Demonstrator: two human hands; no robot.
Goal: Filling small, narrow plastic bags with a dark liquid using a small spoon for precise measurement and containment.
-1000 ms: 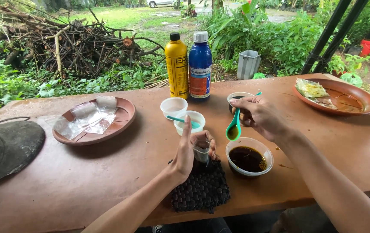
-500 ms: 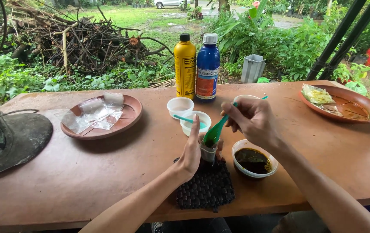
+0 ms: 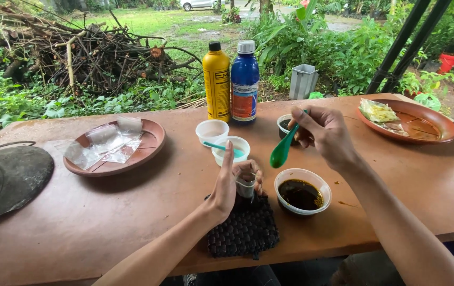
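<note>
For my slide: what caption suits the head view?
Left hand steadies a small jar; right hand lifts a green spoon.

Two tall plastic bottles stand side by side, touching or nearly so, at the far edge of the wooden table, upper middle of the frame. The left one, a yellow plastic bottle with a black cap (image 3: 217,82), carries dark print on its front. The right one, a dark blue plastic bottle with a silvery cap (image 3: 245,82), wears a wrap-around label (image 3: 244,103) in white, red and blue bands. On the round brown clay plate (image 3: 150,153) at left of centre lie several clear, flat plastic sachets (image 3: 105,145), overlapping. On the other brown clay plate (image 3: 438,124) at upper right rest small yellowish-green packets (image 3: 378,112), stacked loosely near its left rim.
</note>
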